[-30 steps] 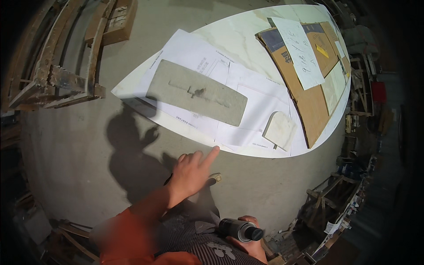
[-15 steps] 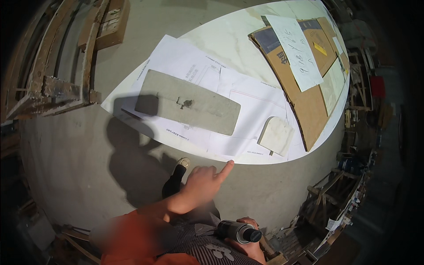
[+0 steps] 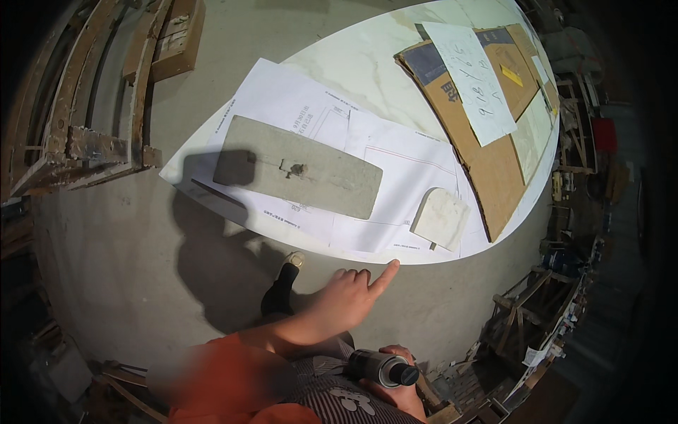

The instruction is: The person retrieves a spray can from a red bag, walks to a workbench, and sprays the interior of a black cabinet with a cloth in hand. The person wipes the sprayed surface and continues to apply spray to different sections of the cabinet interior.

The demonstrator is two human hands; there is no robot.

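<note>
While left hand (image 3: pixel 349 297) points, right hand (image 3: pixel 395 385) grips black cylindrical tool (image 3: pixel 381 367).

Left hand (image 3: pixel 349 293) points forefinger outward; right hand (image 3: pixel 395 385) curled low, fingers closed.

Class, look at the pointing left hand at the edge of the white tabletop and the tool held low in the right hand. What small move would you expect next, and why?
Probably the left hand slides a little further, onto the paper drawing. Its index fingertip touches only the tabletop edge, just short of the sheet, below the small white stone piece. The right hand holds the dark cylindrical tool low, away from the table.
</note>
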